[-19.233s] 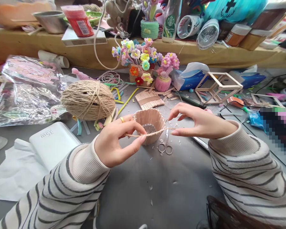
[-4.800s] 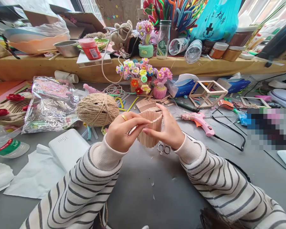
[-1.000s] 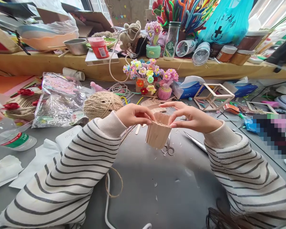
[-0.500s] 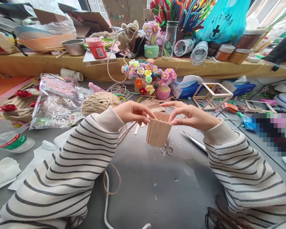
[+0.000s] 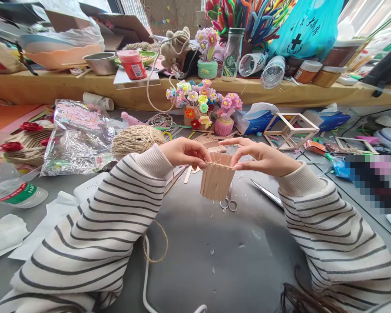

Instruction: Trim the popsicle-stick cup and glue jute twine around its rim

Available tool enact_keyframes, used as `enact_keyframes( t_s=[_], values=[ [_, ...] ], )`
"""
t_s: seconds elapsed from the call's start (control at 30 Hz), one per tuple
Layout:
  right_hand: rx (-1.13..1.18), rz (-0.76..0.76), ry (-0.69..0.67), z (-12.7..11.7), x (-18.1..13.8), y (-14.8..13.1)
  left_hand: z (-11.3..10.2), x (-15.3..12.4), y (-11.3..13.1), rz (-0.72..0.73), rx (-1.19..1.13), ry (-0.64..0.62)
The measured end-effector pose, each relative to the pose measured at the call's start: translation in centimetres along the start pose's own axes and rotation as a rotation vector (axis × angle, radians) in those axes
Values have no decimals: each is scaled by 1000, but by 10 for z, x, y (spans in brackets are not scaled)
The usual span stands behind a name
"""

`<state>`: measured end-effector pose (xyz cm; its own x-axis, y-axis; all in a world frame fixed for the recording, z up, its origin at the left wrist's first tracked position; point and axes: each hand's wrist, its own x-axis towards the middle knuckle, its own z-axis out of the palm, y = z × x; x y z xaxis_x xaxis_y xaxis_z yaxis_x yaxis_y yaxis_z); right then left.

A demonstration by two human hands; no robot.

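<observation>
A small cup made of wooden craft sticks (image 5: 217,180) is held up over the grey table. My left hand (image 5: 185,152) pinches its left rim with curled fingers. My right hand (image 5: 259,155) pinches the right rim, fingers bent together. A strand of jute twine (image 5: 154,241) loops down under my left sleeve. Behind my left hand lies the ball of jute twine (image 5: 135,139). Small scissors (image 5: 228,202) lie on the table just below the cup.
A white power bank (image 5: 89,189) and tissue sheets (image 5: 35,226) lie at left, with a crinkled plastic bag (image 5: 76,134). Pipe-cleaner flower pots (image 5: 202,104), a wooden stick cube (image 5: 291,128) and a wooden shelf (image 5: 68,89) crowded with jars stand behind.
The stick cup has shifted slightly and stays between both hands' fingertips. My left arm has dropped a little and the twine loop below it has moved.
</observation>
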<state>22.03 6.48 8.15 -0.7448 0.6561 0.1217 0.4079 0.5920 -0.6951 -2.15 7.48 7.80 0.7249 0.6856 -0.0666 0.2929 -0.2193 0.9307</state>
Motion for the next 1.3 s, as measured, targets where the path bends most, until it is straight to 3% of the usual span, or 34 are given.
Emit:
enact_keyframes(
  t_s=[0.47,0.77,1.3],
  values=[
    [33,-31,-6,1,0,4,1,-1,1,-54,-81,-22],
    [132,46,60,0,5,14,3,3,1,-150,-159,130],
    [314,124,111,4,9,21,1,7,-3,-189,-222,165]
  ],
)
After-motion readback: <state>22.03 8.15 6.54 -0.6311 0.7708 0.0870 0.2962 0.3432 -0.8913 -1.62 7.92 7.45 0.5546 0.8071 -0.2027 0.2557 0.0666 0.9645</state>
